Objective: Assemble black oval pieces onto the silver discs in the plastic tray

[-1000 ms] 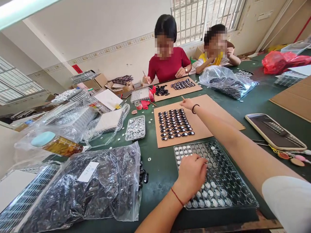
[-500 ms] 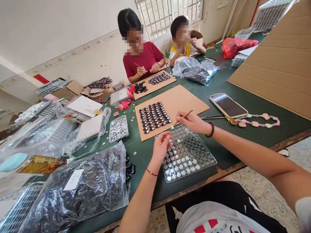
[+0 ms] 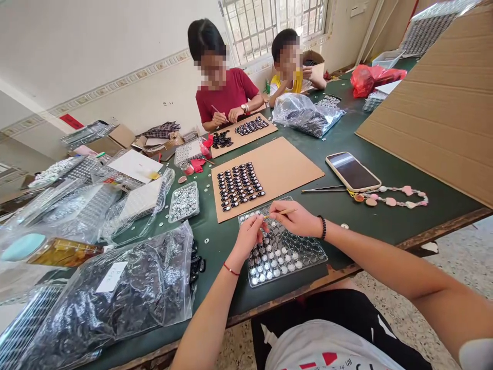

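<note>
My right hand is closed around a thin wooden stick. Its tip reaches the fingertips of my left hand, which are pinched together. Whatever lies between those fingers is too small to make out. Both hands are over a clear plastic tray with round wells, many of them holding small white-silver discs. Just beyond it, a brown cardboard sheet carries rows of black pieces with white centres.
Left of the cardboard stands a small box of silvery discs. A large bag of black pieces lies at the near left. A phone with a beaded strap and metal tweezers lie right. Two people sit across the table.
My right hand has moved left and down with the stick, bringing its tip to my left fingers. A small shiny piece at the tip earlier is now hidden. The view has shifted slightly.
</note>
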`<state>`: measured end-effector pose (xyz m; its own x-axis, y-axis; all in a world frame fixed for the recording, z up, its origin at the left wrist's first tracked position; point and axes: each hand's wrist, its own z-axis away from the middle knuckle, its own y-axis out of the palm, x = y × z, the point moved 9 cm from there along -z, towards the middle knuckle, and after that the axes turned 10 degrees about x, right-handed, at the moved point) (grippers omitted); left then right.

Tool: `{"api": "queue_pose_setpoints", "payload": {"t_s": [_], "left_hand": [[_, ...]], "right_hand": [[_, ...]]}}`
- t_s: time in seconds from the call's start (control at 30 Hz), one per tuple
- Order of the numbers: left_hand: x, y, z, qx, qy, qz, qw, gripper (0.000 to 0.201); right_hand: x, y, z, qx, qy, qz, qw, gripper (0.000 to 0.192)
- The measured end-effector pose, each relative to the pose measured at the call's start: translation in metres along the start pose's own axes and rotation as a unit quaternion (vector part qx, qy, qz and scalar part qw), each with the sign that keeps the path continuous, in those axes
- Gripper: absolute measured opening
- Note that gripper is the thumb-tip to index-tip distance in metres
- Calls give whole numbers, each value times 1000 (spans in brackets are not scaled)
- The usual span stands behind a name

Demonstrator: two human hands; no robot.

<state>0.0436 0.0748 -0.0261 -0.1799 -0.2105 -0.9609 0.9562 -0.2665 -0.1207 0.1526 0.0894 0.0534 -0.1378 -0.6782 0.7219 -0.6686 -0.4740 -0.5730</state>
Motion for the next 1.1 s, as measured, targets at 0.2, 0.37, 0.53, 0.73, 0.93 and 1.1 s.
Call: {"api": "queue_pose_setpoints", "payload": {"t_s": [0.2, 0.37, 0.53, 0.73, 0.93, 1.1], "left_hand": [[-6, -4, 3, -22, 16, -22, 999, 33], [-16, -8, 7, -69, 55, -151, 985, 35], [-14, -5, 4, -45, 36, -105, 993, 30], [-5, -4, 1, -10, 8, 41, 999, 23], [-9, -24, 4, -97, 60, 153, 982, 19], [-7, -5, 0, -30, 48, 178, 982, 44]], "right_hand": [[-8, 5, -1, -19, 31, 2, 999, 20], [-7, 8, -1, 3, 40, 24, 999, 21], [-24, 10, -2, -22, 97, -57, 993, 20], [-28, 9, -1, -52, 105, -80, 990, 21], [-28, -1, 1, -75, 112, -86, 987, 21], [-35, 2, 1, -95, 117, -161, 975, 24]]}}
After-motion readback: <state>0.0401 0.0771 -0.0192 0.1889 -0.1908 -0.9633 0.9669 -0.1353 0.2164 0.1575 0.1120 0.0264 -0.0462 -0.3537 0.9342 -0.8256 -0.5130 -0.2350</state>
